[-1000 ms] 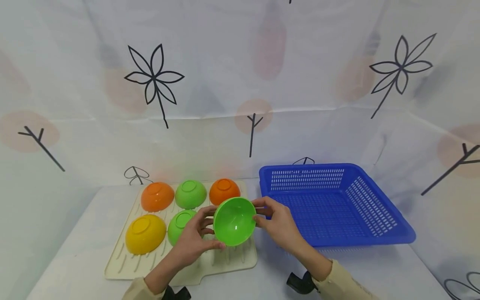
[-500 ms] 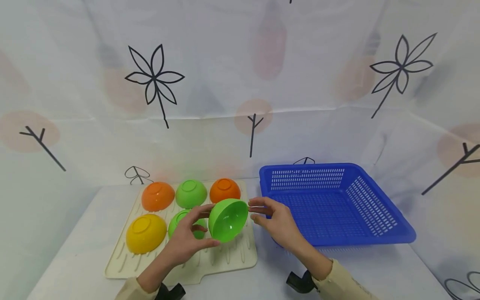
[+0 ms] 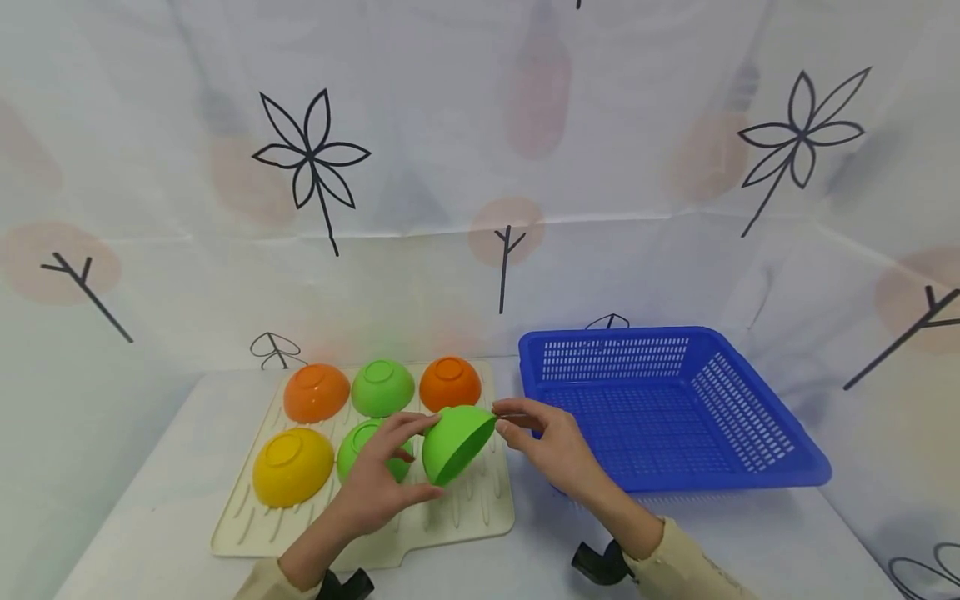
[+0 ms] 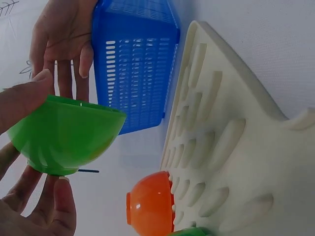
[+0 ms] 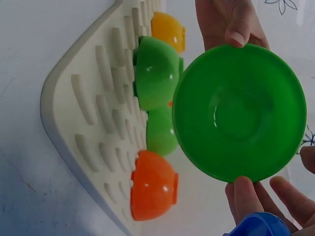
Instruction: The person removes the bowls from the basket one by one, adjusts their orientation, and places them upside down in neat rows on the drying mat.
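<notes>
A green bowl (image 3: pixel 453 442), tilted on its side, is held above the cream ridged draining board (image 3: pixel 457 529). My left hand (image 3: pixel 367 492) grips it, fingers at the foot and thumb by the rim, as the left wrist view shows the bowl (image 4: pixel 69 132). At the opposite rim, fingertips of my right hand (image 3: pixel 551 442) touch the bowl; its thumb stands apart. The inside of the bowl (image 5: pixel 236 113) faces the right wrist camera. Behind my left hand a second green bowl (image 3: pixel 356 442) lies upside down on the board, partly hidden.
More upturned bowls sit on the board: a yellow one (image 3: pixel 292 471), two orange ones (image 3: pixel 315 396) and a green one (image 3: pixel 382 390). To the right stands a blue slotted basket (image 3: pixel 697 483) on the white-covered table (image 3: pixel 150 492). A patterned cloth (image 3: pixel 420 275) hangs behind.
The green bowl has turned in my hands: its inside faced the head camera, and now its outer side shows more. My right thumb came off the rim. My left hand shifted slightly left.
</notes>
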`<state>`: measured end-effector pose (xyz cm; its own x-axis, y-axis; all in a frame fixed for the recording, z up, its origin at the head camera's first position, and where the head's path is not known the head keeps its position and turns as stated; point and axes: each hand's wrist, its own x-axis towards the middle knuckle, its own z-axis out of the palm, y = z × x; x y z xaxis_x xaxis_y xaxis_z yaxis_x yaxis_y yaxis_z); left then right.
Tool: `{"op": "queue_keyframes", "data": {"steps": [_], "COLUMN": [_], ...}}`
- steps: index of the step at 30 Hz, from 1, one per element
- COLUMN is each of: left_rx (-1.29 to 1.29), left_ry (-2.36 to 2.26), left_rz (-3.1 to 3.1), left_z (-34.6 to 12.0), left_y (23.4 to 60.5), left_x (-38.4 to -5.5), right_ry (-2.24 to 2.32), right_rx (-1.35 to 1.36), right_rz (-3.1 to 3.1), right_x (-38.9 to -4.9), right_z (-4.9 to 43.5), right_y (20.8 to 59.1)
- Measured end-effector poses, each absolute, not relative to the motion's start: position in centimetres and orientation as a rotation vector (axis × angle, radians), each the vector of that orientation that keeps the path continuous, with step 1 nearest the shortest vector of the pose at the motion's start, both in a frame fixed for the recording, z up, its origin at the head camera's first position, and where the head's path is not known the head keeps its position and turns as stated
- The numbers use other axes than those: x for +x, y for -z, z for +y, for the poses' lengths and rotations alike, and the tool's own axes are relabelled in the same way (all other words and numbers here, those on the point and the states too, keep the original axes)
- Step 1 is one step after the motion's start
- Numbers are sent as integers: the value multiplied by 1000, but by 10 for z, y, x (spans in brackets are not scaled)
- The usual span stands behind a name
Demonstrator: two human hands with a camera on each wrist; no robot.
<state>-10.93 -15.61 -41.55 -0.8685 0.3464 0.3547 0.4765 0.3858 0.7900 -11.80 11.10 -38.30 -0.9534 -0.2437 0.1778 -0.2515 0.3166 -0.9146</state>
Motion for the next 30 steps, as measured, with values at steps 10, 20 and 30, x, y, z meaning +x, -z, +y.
{"op": "queue_keyframes", "data": {"steps": [10,20,30], "left_rx": [-809,-897,-866], "left_ry": [1412,1422,1560], "left_rz": [-2473,-2400,-2383], "left_z": [-150,-146,-143], "left_y": [415,414,414], "left_x": [-108,-111,-111], "right_ry": [-1695,-1735,-1825], "right_rx": [520,482,521], "right_rz": [-2563,-2564,-2520], "right_x": [-118,-119,-119], "right_z": [112,111,114], "right_y": [384,383,383]}}
